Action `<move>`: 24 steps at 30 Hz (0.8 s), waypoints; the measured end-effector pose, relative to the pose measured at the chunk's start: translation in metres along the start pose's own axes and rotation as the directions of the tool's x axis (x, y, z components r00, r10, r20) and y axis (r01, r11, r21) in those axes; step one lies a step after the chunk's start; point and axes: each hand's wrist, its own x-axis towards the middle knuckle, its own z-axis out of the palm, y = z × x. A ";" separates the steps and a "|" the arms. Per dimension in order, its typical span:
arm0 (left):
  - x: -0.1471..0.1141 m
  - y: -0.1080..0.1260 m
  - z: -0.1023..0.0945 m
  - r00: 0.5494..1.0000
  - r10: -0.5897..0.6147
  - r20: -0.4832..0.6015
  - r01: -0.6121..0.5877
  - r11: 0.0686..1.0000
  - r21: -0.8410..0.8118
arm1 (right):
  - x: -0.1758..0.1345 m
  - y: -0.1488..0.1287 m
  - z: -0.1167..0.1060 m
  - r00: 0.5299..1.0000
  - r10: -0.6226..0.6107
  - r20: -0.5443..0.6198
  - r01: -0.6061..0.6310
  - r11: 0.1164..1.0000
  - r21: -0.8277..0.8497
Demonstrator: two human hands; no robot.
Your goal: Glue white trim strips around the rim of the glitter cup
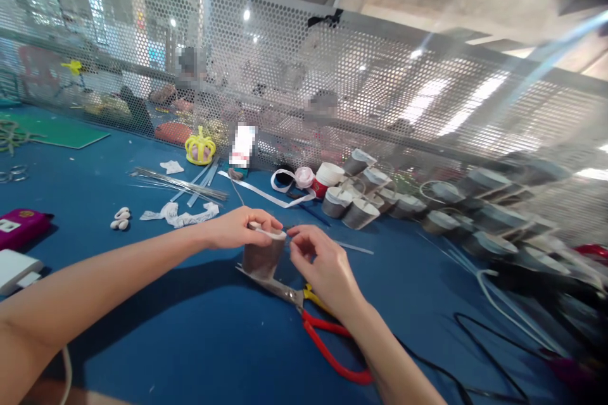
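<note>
A small grey cylinder (261, 261) with a pale rim stands near the middle of the blue table. My left hand (243, 226) grips it from above at the rim, thumb and fingers on either side. Just right of that rim is my right hand (323, 259), its thumb and fingertips drawn together in a pinch. A small dark bit shows at those fingertips, too small to name. Large scissors (289, 295) with red and yellow handles lie on the table, blades at the foot of the cylinder and handles partly under my right hand and forearm.
Many similar grey cylinders (361, 213) are piled at right. Behind stands a perforated metal screen (266, 69), with people beyond it. Thin wires (185, 183), white cloth strips (183, 214), a phone (243, 147) and a yellow crown-shaped piece (200, 147) lie farther back. Black cable (498, 335) crosses the right.
</note>
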 end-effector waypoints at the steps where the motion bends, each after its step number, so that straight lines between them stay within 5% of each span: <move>1: 0.000 -0.001 -0.001 1.000 -0.006 0.001 0.006 1.000 -0.022 | 0.001 -0.001 0.000 1.000 0.020 0.003 -0.020 1.000 -0.014; 4: 0.000 -0.004 -0.002 1.000 0.004 -0.015 -0.004 0.999 -0.037 | 0.008 -0.002 -0.001 0.999 0.043 0.014 -0.042 0.995 -0.085; 8: 0.001 -0.004 -0.001 0.996 0.039 -0.074 -0.040 0.999 -0.011 | 0.029 0.006 -0.004 0.996 -0.076 0.048 0.083 0.980 -0.182; 14: 0.003 -0.004 0.003 0.986 -0.031 -0.165 0.019 0.997 -0.074 | 0.083 0.031 0.007 0.997 -0.032 0.066 0.038 0.995 -0.087; 17: 0.005 -0.010 0.006 0.980 -0.091 -0.176 0.051 0.975 -0.218 | 0.109 0.023 0.016 0.994 -0.037 0.098 0.038 0.999 -0.006; 21: 0.008 -0.021 0.011 0.972 -0.116 -0.204 0.039 0.936 -0.349 | 0.122 0.000 0.022 0.946 -0.119 0.301 0.090 0.990 0.109; 24: 0.009 -0.025 0.015 0.960 -0.123 -0.251 0.018 0.923 -0.384 | 0.114 0.002 0.015 0.963 -0.051 0.263 0.045 0.999 0.032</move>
